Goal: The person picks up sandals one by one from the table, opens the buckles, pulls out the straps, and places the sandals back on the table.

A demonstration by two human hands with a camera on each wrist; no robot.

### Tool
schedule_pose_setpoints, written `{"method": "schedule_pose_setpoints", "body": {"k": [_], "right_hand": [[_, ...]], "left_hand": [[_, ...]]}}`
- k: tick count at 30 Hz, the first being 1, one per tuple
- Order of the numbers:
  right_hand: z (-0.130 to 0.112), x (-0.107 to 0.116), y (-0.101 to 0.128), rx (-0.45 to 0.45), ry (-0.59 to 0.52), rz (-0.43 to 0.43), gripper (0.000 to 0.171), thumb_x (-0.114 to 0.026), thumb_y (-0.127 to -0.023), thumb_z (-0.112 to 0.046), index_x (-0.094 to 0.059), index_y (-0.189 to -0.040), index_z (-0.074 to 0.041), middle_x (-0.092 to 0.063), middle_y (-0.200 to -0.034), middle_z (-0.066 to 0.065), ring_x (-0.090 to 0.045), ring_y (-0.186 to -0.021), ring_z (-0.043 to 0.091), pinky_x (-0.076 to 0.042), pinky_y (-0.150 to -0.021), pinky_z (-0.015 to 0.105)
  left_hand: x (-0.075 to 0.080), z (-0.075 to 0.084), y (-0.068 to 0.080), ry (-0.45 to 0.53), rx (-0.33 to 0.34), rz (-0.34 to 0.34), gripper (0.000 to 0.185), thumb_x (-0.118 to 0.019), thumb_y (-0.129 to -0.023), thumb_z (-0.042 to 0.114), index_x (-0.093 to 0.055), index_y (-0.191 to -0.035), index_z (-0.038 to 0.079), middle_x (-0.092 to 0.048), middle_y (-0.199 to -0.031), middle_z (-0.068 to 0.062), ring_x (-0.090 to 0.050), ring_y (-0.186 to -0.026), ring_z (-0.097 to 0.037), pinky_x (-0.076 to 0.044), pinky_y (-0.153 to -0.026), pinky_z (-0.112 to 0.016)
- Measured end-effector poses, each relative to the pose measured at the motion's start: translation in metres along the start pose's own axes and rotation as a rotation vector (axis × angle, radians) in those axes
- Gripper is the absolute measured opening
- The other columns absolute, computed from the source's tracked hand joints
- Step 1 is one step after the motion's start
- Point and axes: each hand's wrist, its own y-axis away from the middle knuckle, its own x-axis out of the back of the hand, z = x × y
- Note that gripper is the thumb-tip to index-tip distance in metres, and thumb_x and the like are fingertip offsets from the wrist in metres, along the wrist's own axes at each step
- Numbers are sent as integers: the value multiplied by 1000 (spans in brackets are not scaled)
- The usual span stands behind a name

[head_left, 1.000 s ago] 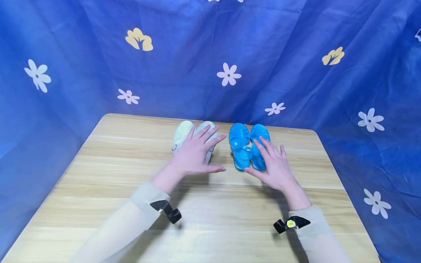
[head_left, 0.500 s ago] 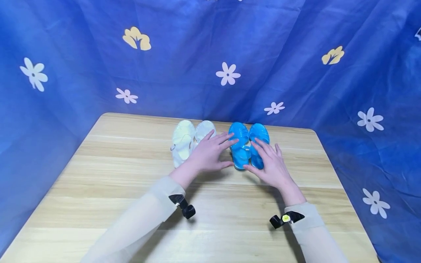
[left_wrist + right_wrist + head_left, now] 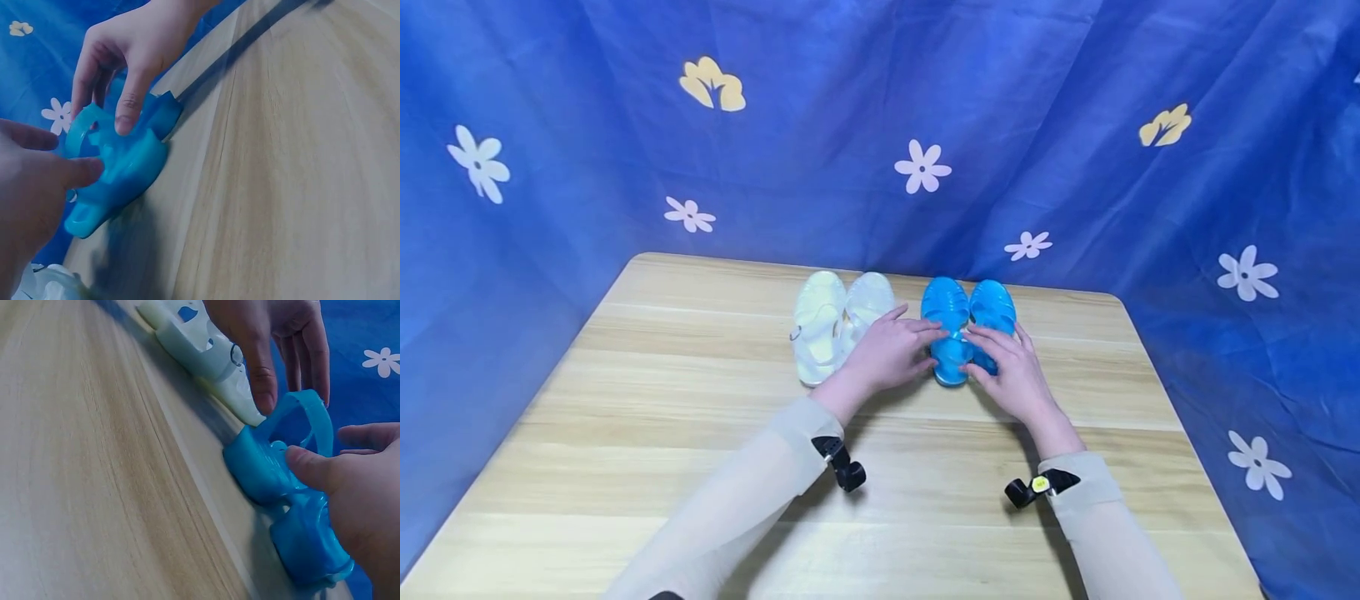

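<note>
Two pairs: blue sandals [image 3: 966, 329] and white sandals [image 3: 835, 325], side by side at the far middle of the worktop [image 3: 625, 400], toes toward the cloth [image 3: 1075, 125].
Blue sandals: glossy moulded plastic, rounded toes with ribbed slots, heel straps; the two touch each other.
White sandals: same moulded shape, milky translucent plastic, small metal buckle on the outer strap; just left of the blue pair.
Left hand [image 3: 891, 354]: on the left blue sandal, fingers curled over the strap area, thumb at its near side; pinching it.
Right hand [image 3: 1011, 371]: on the right blue sandal, thumb pressed on the strap, fingers curled over the outer edge.
Worktop: pale wood grain, rounded corners, smooth.
Cloth: blue, creased, printed with white flowers and yellow leaf shapes.
Sleeves: thin beige fabric, black clip at each wrist.
</note>
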Motion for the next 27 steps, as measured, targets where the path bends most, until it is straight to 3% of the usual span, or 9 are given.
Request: {"method": "schedule_pose_setpoints", "body": {"k": [5, 12, 27], "right_hand": [[-1, -5, -1, 61, 14, 22, 35, -88, -88, -12, -79, -122, -8, -74, -128, 8, -66, -125, 32, -27, -117, 72], [-4, -5, -1, 116, 23, 45, 30, -86, -88, -7, -78, -117, -3, -77, -120, 12, -72, -114, 31, -31, -116, 70], [-8, -3, 5, 143, -7, 20, 30, -84, -90, -7, -77, -118, -1, -77, -118, 14, -74, -108, 33, -31, -117, 70]], "left_hand": [[-2, -1, 3, -14, -36, 32, 32, -80, -97, 29, -78, -127, 20, -71, -136, -1, -64, -130, -20, -35, -122, -50], [1, -1, 6, 9, -70, 54, 23, -80, -97, 21, -80, -119, 14, -77, -120, -1, -67, -125, -26, -39, -120, -49], [10, 2, 15, 11, -37, 21, 9, -78, -98, 18, -79, -106, 12, -79, -107, -5, -74, -109, -24, -52, -109, -43]]}}
